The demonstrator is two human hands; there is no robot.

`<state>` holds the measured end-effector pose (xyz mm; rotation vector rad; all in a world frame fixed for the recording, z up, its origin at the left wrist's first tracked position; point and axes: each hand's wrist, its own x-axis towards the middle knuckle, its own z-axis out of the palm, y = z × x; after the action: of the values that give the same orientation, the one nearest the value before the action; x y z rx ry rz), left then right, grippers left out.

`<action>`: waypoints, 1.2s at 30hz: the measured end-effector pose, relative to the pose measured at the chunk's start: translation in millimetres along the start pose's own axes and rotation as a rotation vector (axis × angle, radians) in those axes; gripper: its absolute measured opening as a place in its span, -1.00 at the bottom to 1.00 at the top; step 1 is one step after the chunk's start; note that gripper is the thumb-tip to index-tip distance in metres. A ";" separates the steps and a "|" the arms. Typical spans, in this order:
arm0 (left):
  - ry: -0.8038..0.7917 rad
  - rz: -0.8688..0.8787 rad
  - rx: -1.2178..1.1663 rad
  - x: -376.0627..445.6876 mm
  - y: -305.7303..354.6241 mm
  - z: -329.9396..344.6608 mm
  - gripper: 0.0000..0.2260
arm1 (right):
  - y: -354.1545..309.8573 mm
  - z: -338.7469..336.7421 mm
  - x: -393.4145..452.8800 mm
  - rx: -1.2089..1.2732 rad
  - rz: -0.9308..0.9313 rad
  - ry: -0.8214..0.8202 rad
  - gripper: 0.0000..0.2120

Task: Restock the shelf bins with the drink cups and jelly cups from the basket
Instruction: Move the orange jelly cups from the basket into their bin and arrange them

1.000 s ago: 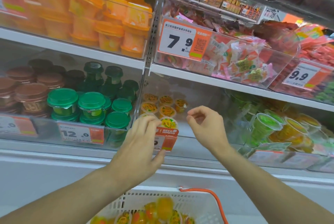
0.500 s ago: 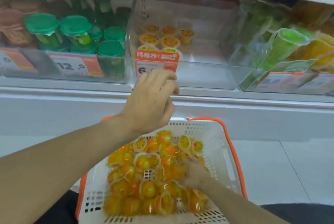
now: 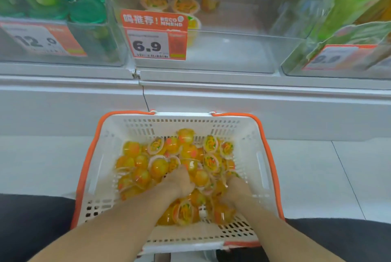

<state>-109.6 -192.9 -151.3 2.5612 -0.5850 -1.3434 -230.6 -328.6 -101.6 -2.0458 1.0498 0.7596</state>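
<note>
A white basket (image 3: 135,134) with orange handles stands on the floor below the shelf, piled with orange jelly cups (image 3: 148,164). Both my hands are down in the pile. My left hand (image 3: 179,181) has its fingers curled into the cups at the middle. My right hand (image 3: 234,187) digs in just to the right, its fingertips hidden among the cups. Above, the clear middle bin (image 3: 232,50) with the 6.9 price tag (image 3: 154,37) holds a few jelly cups (image 3: 184,4) at its back left.
The left bin holds green-lidded drink cups (image 3: 86,10) behind a 12.0 tag. The right bin (image 3: 338,60) holds green and yellow cups. A white shelf ledge (image 3: 211,92) runs between bins and basket. My dark-clothed knees flank the basket on the tiled floor.
The view has tilted down from the shelf to the basket. My left hand dropped from the bin's front edge into the jelly cup pile, beside my right hand.
</note>
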 end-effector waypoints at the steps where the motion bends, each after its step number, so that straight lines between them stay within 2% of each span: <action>1: 0.000 -0.037 -0.088 3.1 -0.3 7.5 -0.35 | 3.3 0.9 7.7 0.049 0.027 0.001 -0.64; 3: 0.024 -0.088 -0.161 3.5 1.9 15.3 -0.26 | 6.4 -0.3 20.3 0.204 0.099 -0.036 -0.78; 5: 0.047 -0.132 -0.250 7.1 4.5 25.5 -0.23 | 3.7 -2.2 27.2 0.443 0.171 -0.079 -0.78; 8: 0.130 -0.162 -0.291 10.4 6.5 34.2 -0.31 | -7.5 -9.0 31.6 0.800 0.242 -0.165 -0.65; 11: 0.179 -0.151 -0.319 10.4 0.8 29.9 -0.46 | -19.6 -20.0 34.7 0.927 0.149 -0.188 -0.63; 14: 0.177 -0.146 -0.295 12.8 -8.9 24.9 -0.53 | -33.0 -36.3 29.4 0.976 0.057 -0.192 -0.75; 17: 0.141 -0.167 -0.347 15.9 -17.1 19.0 -0.50 | -42.0 -52.1 23.0 0.972 -0.007 -0.196 -0.79; 21: -0.014 -0.182 -0.584 7.1 -13.9 -2.6 -0.49 | -50.6 -62.8 19.8 0.962 -0.073 -0.081 -0.62; 23: -0.087 -0.160 -0.586 -3.3 -6.1 -18.9 -0.55 | -54.9 -68.9 16.2 0.942 -0.097 -0.016 -0.55; 26: -0.170 -0.080 -0.649 -24.9 10.8 -49.6 -0.61 | -63.0 -81.6 4.2 0.883 -0.147 0.021 -0.51; 29: -0.292 0.002 -0.900 -49.4 30.6 -84.9 -0.73 | -73.0 -103.3 -19.3 0.798 -0.250 0.016 -0.70; 31: -0.374 0.083 -0.936 -66.0 44.7 -111.1 -0.79 | -79.1 -122.2 -38.4 0.775 -0.352 0.035 -0.66; 33: -0.410 0.150 -0.936 -83.3 57.1 -135.8 -0.72 | -86.5 -142.5 -61.6 0.808 -0.458 0.081 -0.62; 36: -0.415 0.273 -0.896 -112.3 76.4 -168.5 -0.62 | -106.8 -173.2 -97.6 0.939 -0.631 0.124 -0.71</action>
<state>-48.2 -216.4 54.8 1.4590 -0.2678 -1.5632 -157.8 -378.8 105.9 -1.4366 0.5694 -0.1879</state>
